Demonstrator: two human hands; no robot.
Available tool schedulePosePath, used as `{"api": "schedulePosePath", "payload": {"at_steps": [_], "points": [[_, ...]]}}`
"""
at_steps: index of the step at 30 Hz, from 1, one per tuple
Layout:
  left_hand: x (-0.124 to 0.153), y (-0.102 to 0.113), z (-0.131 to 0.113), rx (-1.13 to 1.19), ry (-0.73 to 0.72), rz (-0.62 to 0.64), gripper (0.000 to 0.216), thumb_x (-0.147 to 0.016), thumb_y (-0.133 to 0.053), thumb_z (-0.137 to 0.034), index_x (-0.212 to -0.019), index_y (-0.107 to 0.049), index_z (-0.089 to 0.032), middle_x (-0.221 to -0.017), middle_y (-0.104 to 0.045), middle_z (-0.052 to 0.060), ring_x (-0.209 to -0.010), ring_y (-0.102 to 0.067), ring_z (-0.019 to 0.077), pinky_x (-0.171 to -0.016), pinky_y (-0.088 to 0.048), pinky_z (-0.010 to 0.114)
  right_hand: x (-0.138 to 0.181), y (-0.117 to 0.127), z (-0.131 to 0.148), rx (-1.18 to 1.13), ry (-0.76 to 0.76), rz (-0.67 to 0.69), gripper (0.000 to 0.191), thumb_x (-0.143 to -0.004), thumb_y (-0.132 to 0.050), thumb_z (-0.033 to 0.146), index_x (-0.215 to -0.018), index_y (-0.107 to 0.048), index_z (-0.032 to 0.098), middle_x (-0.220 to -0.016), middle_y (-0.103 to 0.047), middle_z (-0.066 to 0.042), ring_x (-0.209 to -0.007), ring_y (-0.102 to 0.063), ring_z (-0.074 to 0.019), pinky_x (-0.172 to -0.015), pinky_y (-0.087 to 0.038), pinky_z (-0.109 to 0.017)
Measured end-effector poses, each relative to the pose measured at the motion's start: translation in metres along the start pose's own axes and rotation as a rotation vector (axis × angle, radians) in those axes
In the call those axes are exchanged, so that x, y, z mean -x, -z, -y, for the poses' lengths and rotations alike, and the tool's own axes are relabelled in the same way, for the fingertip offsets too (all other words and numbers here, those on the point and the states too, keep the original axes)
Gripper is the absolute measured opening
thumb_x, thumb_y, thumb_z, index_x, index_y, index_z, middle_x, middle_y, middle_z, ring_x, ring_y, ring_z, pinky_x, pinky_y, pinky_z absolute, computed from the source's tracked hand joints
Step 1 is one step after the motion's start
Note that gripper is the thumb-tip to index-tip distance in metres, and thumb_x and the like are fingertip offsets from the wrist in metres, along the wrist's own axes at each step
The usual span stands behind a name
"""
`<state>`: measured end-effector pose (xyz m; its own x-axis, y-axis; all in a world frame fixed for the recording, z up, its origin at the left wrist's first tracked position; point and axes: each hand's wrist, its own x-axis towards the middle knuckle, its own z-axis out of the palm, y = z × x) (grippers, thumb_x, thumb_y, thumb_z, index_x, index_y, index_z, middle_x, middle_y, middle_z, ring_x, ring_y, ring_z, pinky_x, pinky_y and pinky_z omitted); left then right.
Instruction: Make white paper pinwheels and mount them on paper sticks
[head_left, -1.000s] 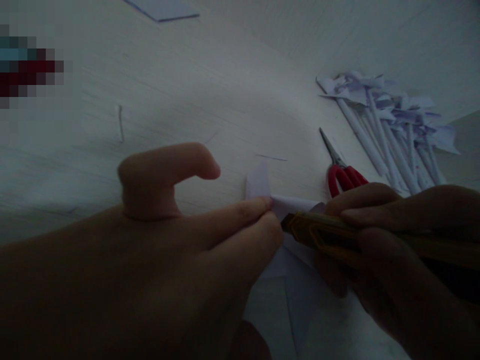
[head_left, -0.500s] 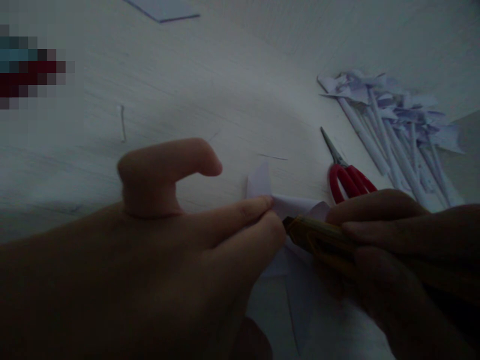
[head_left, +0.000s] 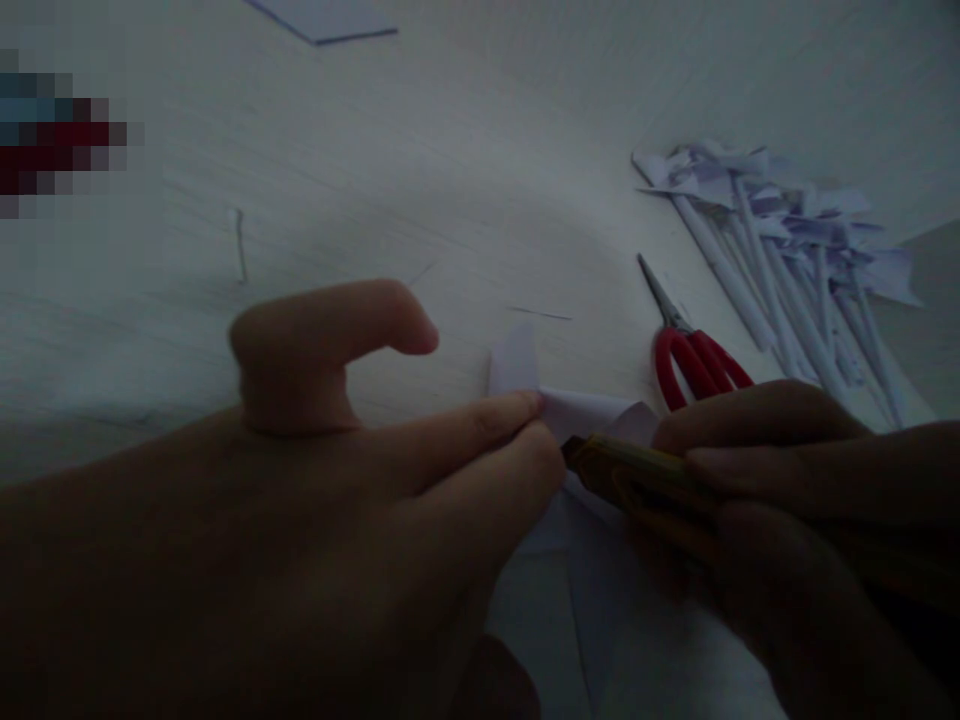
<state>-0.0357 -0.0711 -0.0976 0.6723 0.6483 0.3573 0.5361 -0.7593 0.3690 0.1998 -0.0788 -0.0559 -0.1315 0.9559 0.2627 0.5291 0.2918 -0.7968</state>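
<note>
My left hand (head_left: 375,490) reaches in from the left, two fingertips pressed together on a piece of folded white paper (head_left: 592,410) lying on the table. One of its other fingers is raised and bent into a hook. In my right hand (head_left: 780,520) is a yellow utility knife (head_left: 652,480), gripped along its body. The knife's tip touches or nearly touches the paper, right beside my left fingertips. Paper flaps stick out above and below the fingers, and the middle of the sheet is hidden under them. The picture is dark.
Red-handled scissors (head_left: 697,360) lie just beyond my right hand. A pile of rolled paper sticks (head_left: 720,250) with folded paper tops (head_left: 810,210) rests at the right. Farther off are a paper sheet (head_left: 330,18) and a small thin white stick (head_left: 240,245). A pixelated patch covers the upper left.
The whole view has shifted very slightly. Both hands, the knife and the paper keep nearly the same positions to one another.
</note>
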Motion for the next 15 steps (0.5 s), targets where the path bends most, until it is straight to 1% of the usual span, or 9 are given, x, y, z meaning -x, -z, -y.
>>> {"api": "schedulePosePath", "payload": {"at_steps": [1, 3, 5, 8, 10, 12, 13, 15], "points": [[-0.016, 0.007, -0.003, -0.016, -0.021, -0.005, 0.040, -0.085, -0.045, -0.040, -0.121, -0.047, -0.022, -0.113, -0.060, -0.001, -0.124, -0.040, 0.0271, -0.111, -0.017, 0.045, -0.001, -0.001, 0.001, 0.001, -0.003, -0.008, 0.014, -0.080, -0.058, 0.027, -0.088, -0.063, 0.036, -0.092, -0.061, 0.001, -0.071, -0.062, -0.0152, -0.042, -0.051, -0.021], [-0.031, 0.017, -0.007, -0.047, -0.031, -0.004, 0.040, -0.084, -0.045, -0.042, -0.119, -0.049, -0.022, -0.113, -0.061, -0.001, -0.122, -0.043, 0.0265, -0.112, -0.015, 0.044, -0.002, -0.002, 0.001, -0.005, -0.014, -0.020, 0.012, -0.080, -0.058, 0.028, -0.087, -0.063, 0.036, -0.091, -0.061, 0.001, -0.073, -0.063, -0.0161, -0.044, -0.051, -0.022], [-0.030, 0.022, -0.008, -0.079, -0.030, 0.000, 0.040, -0.085, -0.043, -0.041, -0.119, -0.049, -0.022, -0.114, -0.060, -0.001, -0.122, -0.043, 0.0264, -0.112, -0.012, 0.045, -0.001, -0.002, 0.002, -0.012, -0.026, -0.028, 0.011, -0.079, -0.059, 0.030, -0.087, -0.064, 0.035, -0.091, -0.061, 0.000, -0.073, -0.063, -0.0173, -0.044, -0.051, -0.024], [-0.026, 0.024, -0.009, -0.107, -0.041, 0.003, 0.041, -0.086, -0.041, -0.037, -0.122, -0.046, -0.019, -0.117, -0.059, -0.002, -0.123, -0.040, 0.0276, -0.111, -0.009, 0.048, 0.000, -0.002, 0.001, -0.023, -0.027, -0.011, 0.011, -0.079, -0.059, 0.029, -0.086, -0.064, 0.035, -0.091, -0.061, -0.001, -0.070, -0.064, -0.0178, -0.040, -0.050, -0.023], [-0.027, 0.021, -0.010, -0.102, -0.044, 0.010, 0.043, -0.086, -0.040, -0.035, -0.124, -0.044, -0.018, -0.120, -0.057, -0.001, -0.126, -0.036, 0.0288, -0.111, -0.010, 0.049, 0.000, -0.001, -0.001, -0.026, -0.034, -0.003, 0.013, -0.079, -0.059, 0.027, -0.086, -0.064, 0.036, -0.092, -0.061, 0.000, -0.071, -0.064, -0.0176, -0.038, -0.050, -0.023], [-0.022, 0.014, -0.009, -0.078, -0.035, 0.010, 0.043, -0.086, -0.040, -0.037, -0.125, -0.044, -0.020, -0.122, -0.055, -0.002, -0.129, -0.031, 0.0291, -0.111, -0.011, 0.047, -0.001, 0.001, -0.003, -0.010, -0.025, 0.020, 0.016, -0.079, -0.058, 0.026, -0.087, -0.065, 0.038, -0.093, -0.062, 0.001, -0.071, -0.065, -0.0175, -0.038, -0.052, -0.023], [-0.014, 0.007, -0.006, -0.062, -0.022, 0.014, 0.044, -0.085, -0.040, -0.039, -0.125, -0.043, -0.021, -0.124, -0.054, -0.003, -0.130, -0.029, 0.0290, -0.112, -0.012, 0.047, -0.001, 0.002, -0.004, 0.012, -0.005, 0.039, 0.017, -0.079, -0.058, 0.025, -0.088, -0.065, 0.038, -0.093, -0.063, 0.001, -0.071, -0.065, -0.0173, -0.039, -0.053, -0.023], [0.010, -0.007, 0.004, -0.017, 0.012, 0.022, 0.045, -0.085, -0.040, -0.041, -0.126, -0.042, -0.023, -0.126, -0.052, -0.004, -0.133, -0.023, 0.0290, -0.112, -0.012, 0.047, -0.001, 0.005, -0.006, 0.072, 0.058, 0.073, 0.020, -0.078, -0.059, 0.024, -0.090, -0.065, 0.038, -0.092, -0.065, 0.002, -0.068, -0.066, -0.0165, -0.042, -0.054, -0.022]]}}
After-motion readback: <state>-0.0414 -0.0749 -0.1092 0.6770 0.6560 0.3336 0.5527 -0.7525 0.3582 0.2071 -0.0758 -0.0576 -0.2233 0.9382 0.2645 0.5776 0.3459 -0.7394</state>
